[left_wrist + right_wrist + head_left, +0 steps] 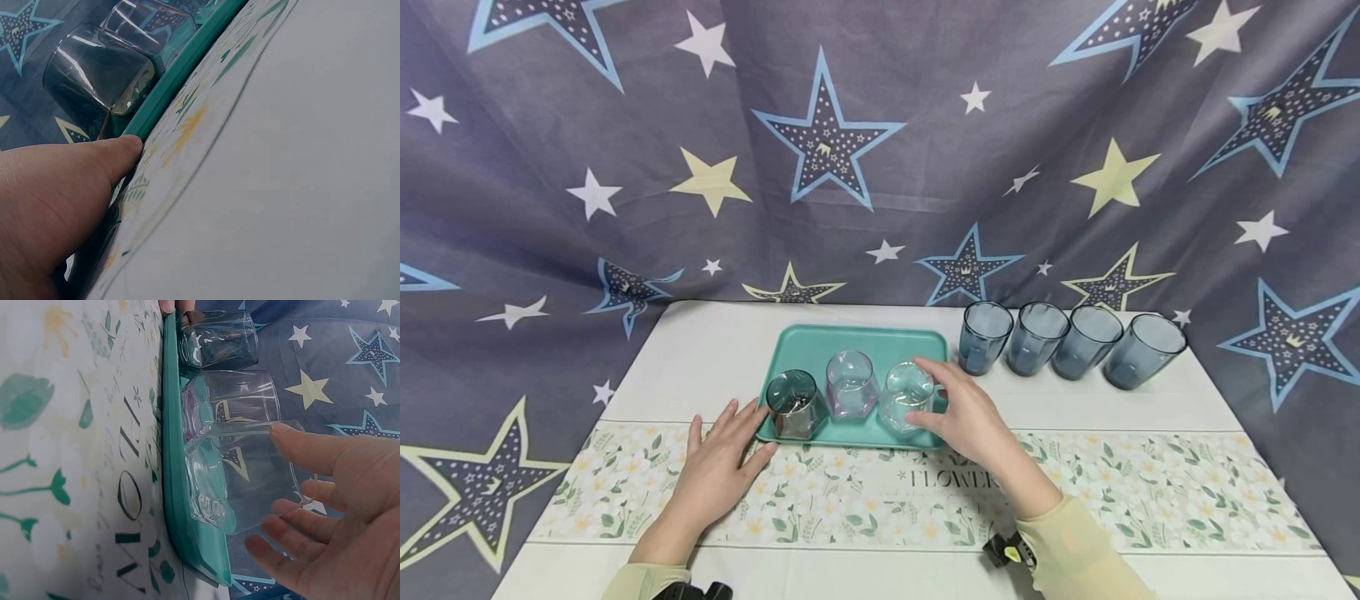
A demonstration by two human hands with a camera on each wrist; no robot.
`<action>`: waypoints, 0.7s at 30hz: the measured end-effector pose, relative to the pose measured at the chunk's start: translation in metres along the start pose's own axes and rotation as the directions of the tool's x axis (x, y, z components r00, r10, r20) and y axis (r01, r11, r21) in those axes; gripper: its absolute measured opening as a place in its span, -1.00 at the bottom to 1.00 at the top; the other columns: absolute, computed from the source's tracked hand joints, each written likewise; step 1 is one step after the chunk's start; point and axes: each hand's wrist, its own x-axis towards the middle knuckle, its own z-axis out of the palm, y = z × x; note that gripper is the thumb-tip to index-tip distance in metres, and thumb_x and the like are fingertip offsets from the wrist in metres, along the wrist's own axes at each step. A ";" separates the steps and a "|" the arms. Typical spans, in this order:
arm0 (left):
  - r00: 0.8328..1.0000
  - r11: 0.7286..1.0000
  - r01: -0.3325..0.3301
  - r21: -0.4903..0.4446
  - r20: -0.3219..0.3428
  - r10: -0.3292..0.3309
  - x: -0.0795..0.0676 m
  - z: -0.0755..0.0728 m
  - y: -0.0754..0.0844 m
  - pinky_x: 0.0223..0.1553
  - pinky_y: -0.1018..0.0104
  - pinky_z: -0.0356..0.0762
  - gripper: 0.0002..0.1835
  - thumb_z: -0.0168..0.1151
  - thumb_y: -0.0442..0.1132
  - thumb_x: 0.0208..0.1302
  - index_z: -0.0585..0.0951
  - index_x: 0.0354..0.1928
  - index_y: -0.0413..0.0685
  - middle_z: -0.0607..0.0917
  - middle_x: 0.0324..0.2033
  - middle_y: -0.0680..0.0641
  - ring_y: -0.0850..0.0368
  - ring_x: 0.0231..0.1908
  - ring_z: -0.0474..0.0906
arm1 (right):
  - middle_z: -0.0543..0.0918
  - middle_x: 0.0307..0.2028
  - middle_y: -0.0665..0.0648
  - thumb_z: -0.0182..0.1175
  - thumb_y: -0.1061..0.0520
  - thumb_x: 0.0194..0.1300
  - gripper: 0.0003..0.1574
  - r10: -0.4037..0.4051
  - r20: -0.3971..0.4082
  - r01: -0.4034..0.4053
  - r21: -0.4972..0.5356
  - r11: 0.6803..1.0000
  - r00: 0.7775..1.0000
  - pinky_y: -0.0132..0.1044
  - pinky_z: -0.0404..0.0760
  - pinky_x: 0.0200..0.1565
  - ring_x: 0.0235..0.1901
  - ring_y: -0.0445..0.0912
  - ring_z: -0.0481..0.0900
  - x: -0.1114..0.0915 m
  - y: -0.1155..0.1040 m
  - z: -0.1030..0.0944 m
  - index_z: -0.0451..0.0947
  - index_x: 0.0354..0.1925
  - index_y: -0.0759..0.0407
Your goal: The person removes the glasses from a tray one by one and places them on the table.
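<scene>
Three short glasses with faceted bases stand in a row on a teal tray (pixel 865 337): a dark smoky glass (pixel 795 408), a pink-tinted glass (pixel 852 387) and a clear glass (pixel 906 400). My right hand (pixel 966 408) holds the clear glass from its right side, thumb on the near side and index finger on the far side by the rim. In the right wrist view the thumb lies against the glass wall, and the other fingers are spread behind it. My left hand (pixel 718 467) rests at the tray's left front corner, fingers extended, thumb touching the tray edge.
Several tall blue-grey tumblers (pixel 987 337) stand in a row right of the tray, near the back of the white table (pixel 655 367). A floral runner (pixel 850 500) crosses the table in front of the tray. Behind hangs a star-patterned curtain (pixel 910 208).
</scene>
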 end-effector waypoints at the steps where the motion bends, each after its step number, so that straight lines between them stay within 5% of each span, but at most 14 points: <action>1: 1.000 1.000 0.000 0.000 0.000 0.000 0.000 0.000 0.000 0.58 -0.55 -0.41 -0.28 0.30 0.06 0.64 0.42 0.66 -0.12 0.40 0.62 -0.24 -0.34 0.68 0.08 | 0.43 0.58 0.23 0.64 -0.02 0.34 0.10 0.000 -0.001 0.000 0.000 1.000 1.000 0.26 0.63 0.31 0.32 0.21 0.64 0.000 0.000 0.000 0.36 0.69 -0.06; 21: 1.000 1.000 0.000 0.000 0.011 0.000 0.000 -0.001 0.000 0.58 -0.55 -0.43 -0.30 0.30 0.05 0.65 0.43 0.65 -0.10 0.39 0.63 -0.24 -0.34 0.68 0.06 | 0.50 0.53 0.15 0.65 -0.05 0.32 0.10 0.004 -0.017 -0.003 0.012 1.000 1.000 0.20 0.68 0.24 0.28 0.17 0.66 -0.001 0.001 0.004 0.36 0.69 -0.11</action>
